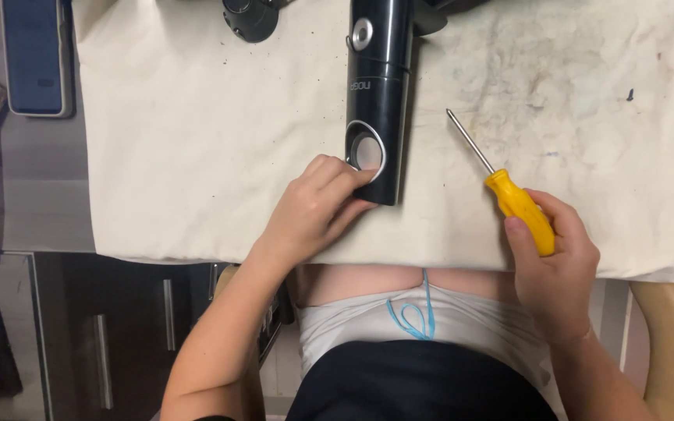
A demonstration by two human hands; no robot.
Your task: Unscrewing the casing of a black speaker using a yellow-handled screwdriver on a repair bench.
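A stained cream cloth point(196, 156) is covering the worktop, likely spread to catch dirt and small parts, and it is filling most of the upper frame. At the far upper left a dark phone point(35, 54) is lying off the cloth on the grey counter, next to a pink patterned sheet at the frame edge. Below it, in the lower left, dark drawer fronts with metal handles are showing under the counter.

Moving right, a small black round part point(250, 19) is sitting at the top edge, apart from the rest. The left hand point(313, 210) is lying curled on the cloth, its fingertips pressing against the near end of the black tube point(378, 93), seemingly to keep it from rolling. It is not wrapped around it; the fingers are bent and touching only the side by the oval window.

The tube is lying flat at upper centre, its long axis running almost straight up and down the frame, the windowed end pointing toward the person and the far end reaching the top edge.

To the right, the right hand point(555, 265) is closed round the yellow handle of a screwdriver point(501, 183), thumb along the grip. Its shaft is slanting toward the upper left, the tip near the tube but well clear of it, hovering over or resting on the cloth; I cannot tell which.
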